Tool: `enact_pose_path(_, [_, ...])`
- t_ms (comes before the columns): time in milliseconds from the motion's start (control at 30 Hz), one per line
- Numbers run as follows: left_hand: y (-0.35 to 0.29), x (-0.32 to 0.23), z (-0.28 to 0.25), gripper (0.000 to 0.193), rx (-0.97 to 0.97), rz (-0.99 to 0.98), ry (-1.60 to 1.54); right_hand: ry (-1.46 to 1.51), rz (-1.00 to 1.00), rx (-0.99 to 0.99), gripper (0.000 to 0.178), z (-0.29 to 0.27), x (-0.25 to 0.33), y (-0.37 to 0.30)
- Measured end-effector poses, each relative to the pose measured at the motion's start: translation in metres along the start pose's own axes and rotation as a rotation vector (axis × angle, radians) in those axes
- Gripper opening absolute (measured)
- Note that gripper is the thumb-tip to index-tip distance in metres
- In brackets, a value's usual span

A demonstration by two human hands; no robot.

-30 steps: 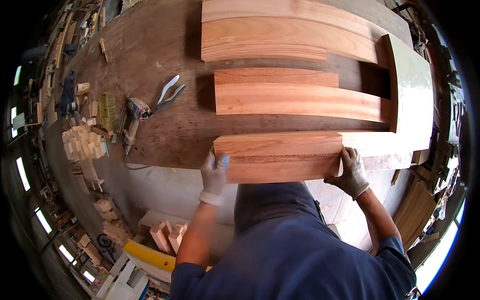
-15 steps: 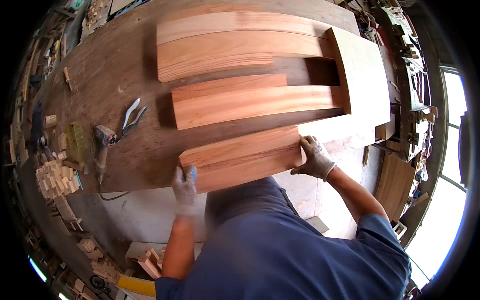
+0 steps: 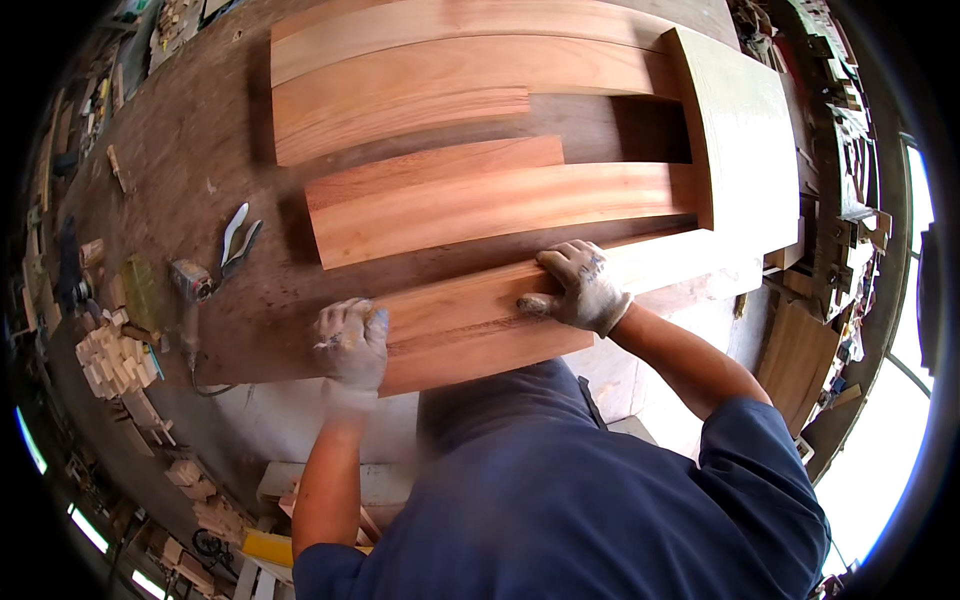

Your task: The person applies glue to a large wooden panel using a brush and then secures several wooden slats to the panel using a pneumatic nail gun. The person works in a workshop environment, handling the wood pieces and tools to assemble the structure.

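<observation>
Workshop clutter rings a long dark wooden counter [image 3: 180, 130] that carries several reddish boards. At its near edge the right hand [image 3: 578, 287], gloved, lies flat and spread on top of the nearest board [image 3: 470, 335], pressing rather than clasping. The left hand [image 3: 350, 340], also gloved and blurred, sits at that board's left end with fingers curled over the corner; whether this grip truly closes around the end I cannot tell. The board lies along the counter's front edge, its near side overhanging slightly toward the person's body. Judged from this, steady downward pressure from the right palm and a guiding left hand would keep it from tipping off. A middle board [image 3: 480, 205] lies just beyond, and a pale panel [image 3: 745, 140] crosses the right ends, so open room lies mainly leftward, toward the pliers [image 3: 238, 237] and a small power tool [image 3: 188, 300].
</observation>
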State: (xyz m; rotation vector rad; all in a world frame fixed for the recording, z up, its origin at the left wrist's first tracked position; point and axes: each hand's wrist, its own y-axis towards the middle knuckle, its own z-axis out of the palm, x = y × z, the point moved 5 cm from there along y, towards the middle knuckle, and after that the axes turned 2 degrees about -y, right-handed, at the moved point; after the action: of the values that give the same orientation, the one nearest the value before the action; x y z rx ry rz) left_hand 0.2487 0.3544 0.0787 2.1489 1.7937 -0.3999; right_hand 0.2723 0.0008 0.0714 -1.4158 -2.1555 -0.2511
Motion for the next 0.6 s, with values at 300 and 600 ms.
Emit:
enact_pose_path(300, [0.0060,-0.0074,-0.0032,0.012,0.000,-0.007,-0.047,-0.009,-0.026,-0.068,0.067,-0.0044,0.0020,0.0029])
enact_pose_path(600, [0.0024,0.0007,0.0002,0.020,-0.022,0.002,-0.015,0.021,-0.009,-0.072,0.065,-0.0055,0.0068,0.0066])
